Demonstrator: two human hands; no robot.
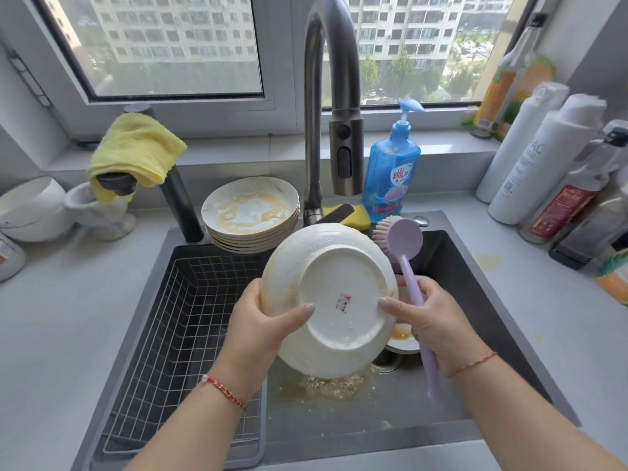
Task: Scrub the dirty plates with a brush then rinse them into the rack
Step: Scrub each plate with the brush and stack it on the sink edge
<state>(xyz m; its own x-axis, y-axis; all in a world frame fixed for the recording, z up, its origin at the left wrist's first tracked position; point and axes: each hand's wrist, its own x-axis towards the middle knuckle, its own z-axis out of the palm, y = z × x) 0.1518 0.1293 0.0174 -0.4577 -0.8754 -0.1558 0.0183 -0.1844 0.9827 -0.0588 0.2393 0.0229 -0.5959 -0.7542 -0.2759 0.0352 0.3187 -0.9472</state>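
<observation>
Tilting over the dark sink (pixel 469 266), the round white ceramic plate (pixel 328 297) was held underside-up, gripped by the left hand (pixel 261 321) at seven o'clock. The right hand (pixel 431 321), at three o'clock, pinched its rim while clasping the lilac long-handled brush (pixel 406 246), head toward twelve.

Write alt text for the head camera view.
Over a dark sink, both hands hold a white plate underside up; the right hand also grips a lilac brush. Dirty plates are stacked behind; the wire rack sits left.
</observation>
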